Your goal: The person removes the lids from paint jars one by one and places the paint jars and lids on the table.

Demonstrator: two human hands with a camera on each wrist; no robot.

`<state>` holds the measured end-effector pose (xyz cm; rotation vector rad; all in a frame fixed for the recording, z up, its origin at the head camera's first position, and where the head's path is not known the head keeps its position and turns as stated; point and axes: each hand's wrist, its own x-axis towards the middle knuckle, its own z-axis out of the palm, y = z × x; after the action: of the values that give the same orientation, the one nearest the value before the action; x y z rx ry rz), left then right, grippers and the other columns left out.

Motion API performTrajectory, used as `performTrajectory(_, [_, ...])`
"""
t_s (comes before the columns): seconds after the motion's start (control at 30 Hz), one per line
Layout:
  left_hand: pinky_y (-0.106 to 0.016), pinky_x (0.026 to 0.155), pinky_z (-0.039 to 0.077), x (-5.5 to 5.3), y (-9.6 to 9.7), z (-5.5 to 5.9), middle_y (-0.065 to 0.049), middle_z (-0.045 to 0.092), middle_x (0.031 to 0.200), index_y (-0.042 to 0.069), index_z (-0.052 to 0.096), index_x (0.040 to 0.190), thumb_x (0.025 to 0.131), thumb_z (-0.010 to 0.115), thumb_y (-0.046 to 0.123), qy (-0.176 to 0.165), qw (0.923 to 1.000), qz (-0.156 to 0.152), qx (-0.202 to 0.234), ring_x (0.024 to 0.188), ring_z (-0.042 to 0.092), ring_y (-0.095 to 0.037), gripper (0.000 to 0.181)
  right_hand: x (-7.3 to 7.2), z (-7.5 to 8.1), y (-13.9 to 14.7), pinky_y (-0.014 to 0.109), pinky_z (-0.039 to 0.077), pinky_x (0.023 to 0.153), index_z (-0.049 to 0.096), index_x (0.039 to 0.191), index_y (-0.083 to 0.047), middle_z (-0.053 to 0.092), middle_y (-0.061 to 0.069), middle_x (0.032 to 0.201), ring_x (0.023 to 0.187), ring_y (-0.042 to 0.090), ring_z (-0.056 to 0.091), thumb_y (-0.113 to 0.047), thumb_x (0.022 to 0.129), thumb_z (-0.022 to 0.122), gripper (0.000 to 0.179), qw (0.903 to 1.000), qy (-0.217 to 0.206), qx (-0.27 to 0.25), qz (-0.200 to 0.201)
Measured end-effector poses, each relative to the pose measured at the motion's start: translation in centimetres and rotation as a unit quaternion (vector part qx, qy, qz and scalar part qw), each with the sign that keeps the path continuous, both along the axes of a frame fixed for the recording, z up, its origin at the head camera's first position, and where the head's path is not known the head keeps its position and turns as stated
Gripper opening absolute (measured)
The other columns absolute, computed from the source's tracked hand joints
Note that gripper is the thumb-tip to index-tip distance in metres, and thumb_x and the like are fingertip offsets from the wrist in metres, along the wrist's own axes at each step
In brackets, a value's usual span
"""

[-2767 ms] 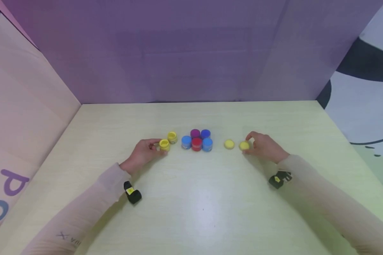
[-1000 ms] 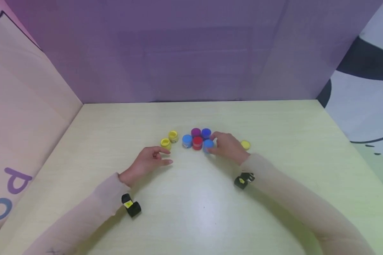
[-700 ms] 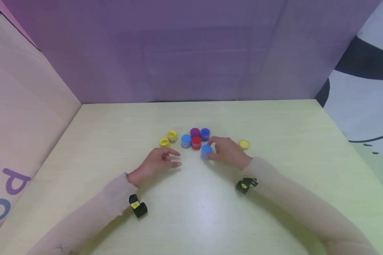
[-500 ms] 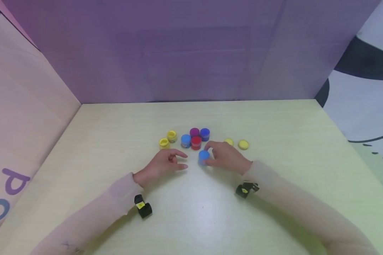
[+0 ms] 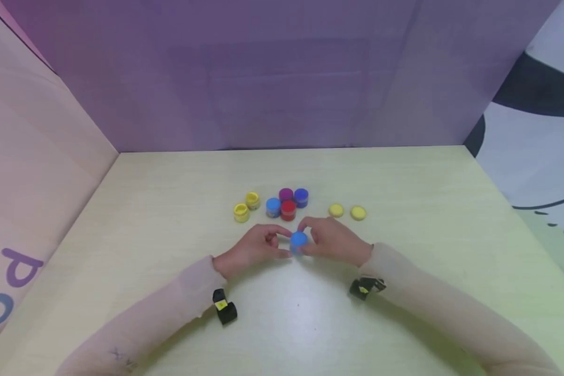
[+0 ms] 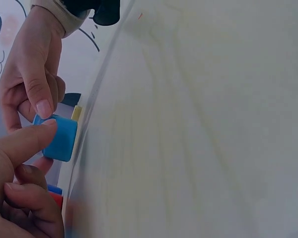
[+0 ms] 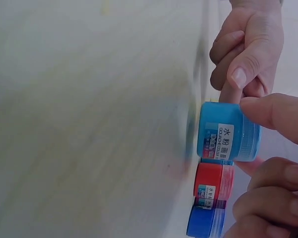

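Observation:
A blue gouache paint jar [image 5: 298, 241] with a lid is pinched between the thumb and index finger of my right hand [image 5: 337, 241], in front of the other jars. My left hand [image 5: 256, 245] reaches in from the left, its index finger and thumb spread, fingertips right at the jar's side. In the left wrist view the left thumb [image 6: 27, 141] overlaps the blue jar [image 6: 63, 141]. The right wrist view shows the label on the blue jar [image 7: 221, 141], the right thumb [image 7: 275, 111] on its lid and the left thumb [image 7: 246, 69] slightly apart from it.
Behind the hands stand lidded jars: light blue [image 5: 273, 207], red [image 5: 288, 210], purple [image 5: 285, 195] and dark blue [image 5: 301, 197]. Two lidless yellow jars [image 5: 241, 212] are at left, two yellow lids [image 5: 336, 210] at right. A purple panel [image 5: 282, 78] backs the table.
My right hand left the yellow lid, took the blue jar from the group and brought it toward me. My left hand let go of a yellow jar and moved right, up to the blue jar.

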<state>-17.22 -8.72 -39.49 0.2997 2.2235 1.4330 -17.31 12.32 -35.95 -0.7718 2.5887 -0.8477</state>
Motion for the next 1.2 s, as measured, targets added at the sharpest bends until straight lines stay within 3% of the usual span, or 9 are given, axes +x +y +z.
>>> performTrajectory(0.27, [-0.026,0.064,0.037,0.2,1.0,-0.1,-0.002,0.049,0.068,0.014,0.064,0.12,0.078,0.077,0.015,0.001,0.9998,-0.018,0.012,0.065,0.045,-0.016,0.043,0.3,-0.5,0.4,0.019,0.03,0.046,0.06,0.106,-0.011,0.038,-0.008,0.053,0.047,0.006,0.034,-0.016,0.084,0.068,0.024,0.9988,0.017,-0.034,0.031])
performTrajectory(0.77, [-0.023,0.06,0.035,0.3,1.9,-0.1,0.0,0.049,0.066,0.016,0.067,0.112,0.076,0.079,0.016,0.018,0.9994,-0.027,-0.016,0.064,0.045,-0.013,0.038,0.5,-0.7,0.8,0.02,0.034,0.05,0.059,0.108,-0.013,0.039,-0.008,0.056,0.051,0.007,0.037,-0.015,0.084,0.069,0.027,0.9981,0.009,-0.041,0.046])
performTrajectory(1.2, [-0.025,0.063,0.037,0.3,1.9,-0.1,-0.001,0.051,0.07,0.014,0.065,0.116,0.079,0.077,0.015,0.018,0.9988,-0.031,-0.033,0.066,0.046,-0.014,0.039,1.1,0.2,-0.4,0.02,0.03,0.047,0.057,0.105,-0.009,0.041,-0.006,0.055,0.049,0.007,0.037,-0.035,0.081,0.074,0.04,0.9966,0.056,0.06,-0.004])
